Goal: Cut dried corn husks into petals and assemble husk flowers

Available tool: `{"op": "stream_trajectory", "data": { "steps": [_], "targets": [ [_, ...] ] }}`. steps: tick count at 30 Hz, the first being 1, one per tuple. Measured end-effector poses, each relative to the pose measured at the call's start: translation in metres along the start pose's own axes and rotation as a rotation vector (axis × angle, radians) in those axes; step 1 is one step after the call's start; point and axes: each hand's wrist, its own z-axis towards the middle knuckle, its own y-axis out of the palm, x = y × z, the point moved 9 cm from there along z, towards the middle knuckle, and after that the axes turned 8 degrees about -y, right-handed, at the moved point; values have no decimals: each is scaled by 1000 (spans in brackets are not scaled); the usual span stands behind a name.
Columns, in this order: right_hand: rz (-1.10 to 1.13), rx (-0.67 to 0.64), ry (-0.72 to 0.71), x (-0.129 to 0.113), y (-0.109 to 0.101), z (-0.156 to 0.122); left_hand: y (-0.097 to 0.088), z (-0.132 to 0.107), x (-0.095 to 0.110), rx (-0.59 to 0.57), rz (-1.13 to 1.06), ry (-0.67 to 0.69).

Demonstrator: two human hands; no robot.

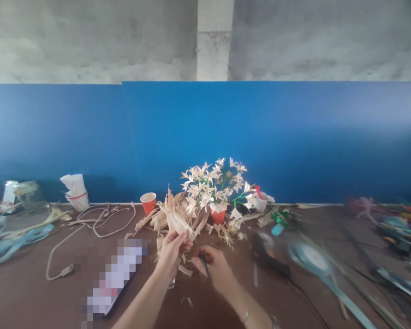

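My left hand (171, 251) is closed around a pale dried corn husk (176, 219), holding it up over the brown table (37, 292). My right hand (214, 265) is closed on a thin dark tool (201, 256), perhaps scissors, whose tip meets the lower end of the husk. Just behind the hands lies a heap of loose husks (164, 217). A bunch of cream husk flowers (217, 180) on green stems stands in an orange cup (218, 215).
An orange paper cup (148, 202), stacked white cups (77, 192), a white cable (89, 224) and pale blue ribbon (10, 242) lie to the left. A ribbon roll (310, 260), green ribbon (281, 218) and coloured craft items (397, 224) lie to the right. A blue wall panel (294, 137) backs the table.
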Motion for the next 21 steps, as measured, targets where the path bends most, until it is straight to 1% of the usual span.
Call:
{"op": "stream_trajectory", "data": {
  "steps": [5,13,17,21],
  "targets": [
    [-76,3,-21,-4,-4,0,-3,0,4,30,48,26],
    [-93,-3,-38,1,-5,2,-2,2,5,-6,52,17],
    [-99,-48,-55,-2,-4,2,-2,4,6,-40,70,7],
    [-89,-87,-53,-9,-4,-2,-3,4,15,-49,167,45]
  ]
}}
